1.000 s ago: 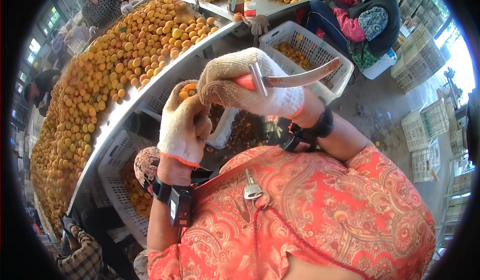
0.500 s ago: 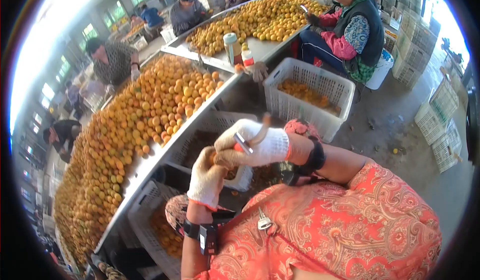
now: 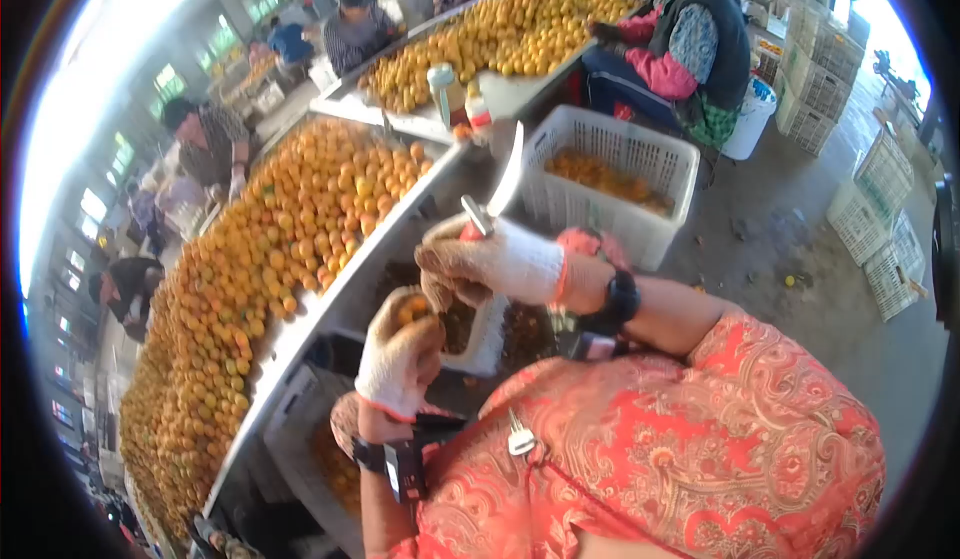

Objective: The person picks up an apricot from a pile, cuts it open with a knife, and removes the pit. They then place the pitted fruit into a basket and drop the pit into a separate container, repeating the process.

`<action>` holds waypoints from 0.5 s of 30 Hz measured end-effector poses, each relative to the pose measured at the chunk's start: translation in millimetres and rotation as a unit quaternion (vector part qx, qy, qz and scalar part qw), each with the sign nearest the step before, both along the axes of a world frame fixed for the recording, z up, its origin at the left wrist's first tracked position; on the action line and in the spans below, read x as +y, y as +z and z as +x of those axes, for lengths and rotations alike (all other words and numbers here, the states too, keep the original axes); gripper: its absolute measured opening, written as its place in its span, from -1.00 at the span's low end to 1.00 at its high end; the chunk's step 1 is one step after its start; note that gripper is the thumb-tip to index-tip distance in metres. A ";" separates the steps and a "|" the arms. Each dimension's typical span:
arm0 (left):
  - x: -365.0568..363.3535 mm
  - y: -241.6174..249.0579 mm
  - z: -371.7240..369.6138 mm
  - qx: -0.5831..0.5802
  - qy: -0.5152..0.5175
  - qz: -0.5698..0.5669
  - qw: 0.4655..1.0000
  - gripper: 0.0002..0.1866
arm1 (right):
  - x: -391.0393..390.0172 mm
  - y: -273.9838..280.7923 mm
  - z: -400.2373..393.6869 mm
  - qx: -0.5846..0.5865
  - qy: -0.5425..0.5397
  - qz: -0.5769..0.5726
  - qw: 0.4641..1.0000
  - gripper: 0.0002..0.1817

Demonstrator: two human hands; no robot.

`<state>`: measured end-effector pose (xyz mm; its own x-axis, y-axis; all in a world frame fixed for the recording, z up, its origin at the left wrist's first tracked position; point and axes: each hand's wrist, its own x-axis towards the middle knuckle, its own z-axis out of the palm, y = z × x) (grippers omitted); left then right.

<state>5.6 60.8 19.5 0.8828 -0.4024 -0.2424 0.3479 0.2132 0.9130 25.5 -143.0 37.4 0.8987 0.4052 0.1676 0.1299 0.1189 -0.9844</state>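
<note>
My left hand, in a white knit glove with brownish fingers, is closed around an apricot, of which a small orange part shows. Just up and to the right, my right hand, gloved the same way, grips a knife with a curved, pale blade and a metal collar. The blade points up, away from the fruit. The hands are close but apart. Below them sits a white crate with dark contents, partly covered by my hands.
A long metal table carries a heap of apricots. Another white crate holds orange pieces. Two bottles stand at the table corner. A co-worker sits at the back right; stacked crates stand behind.
My hands have moved apart, the left one lower and to the left. The knife has turned so its blade points upward. The whole view has shifted slightly.
</note>
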 end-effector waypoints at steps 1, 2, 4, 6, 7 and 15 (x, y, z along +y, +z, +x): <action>-2.7 -2.2 0.6 0.011 0.010 -0.010 1.000 -0.70 | 1.3 -3.4 0.9 -0.041 -0.007 -0.035 0.999 -0.65; -6.5 -0.8 -0.1 -0.007 0.015 0.024 1.000 -0.71 | 3.6 -3.4 0.4 -0.134 -0.008 -0.072 0.988 -0.66; -9.1 -3.3 1.0 -0.035 0.017 0.054 0.998 -0.73 | 9.7 -3.7 -3.5 -0.216 -0.003 -0.133 0.967 -0.66; -9.3 -3.2 0.8 -0.036 -0.003 0.084 0.996 -0.73 | 8.6 -2.2 -2.0 -0.144 0.014 -0.104 0.984 -0.65; -9.2 -0.6 2.4 -0.042 -0.023 0.110 0.993 -0.73 | 6.2 1.2 0.0 -0.076 0.031 -0.079 0.993 -0.63; -7.1 -5.7 14.8 -0.016 -0.035 0.019 0.999 -0.68 | 2.1 -25.5 17.8 0.095 -0.007 0.094 0.991 -0.62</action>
<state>20.4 53.7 13.8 0.8602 -0.4547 -0.2310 0.3317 0.1547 0.9306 43.3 -140.9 11.9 0.9265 0.3705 0.0664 -0.0529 0.3028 -0.9516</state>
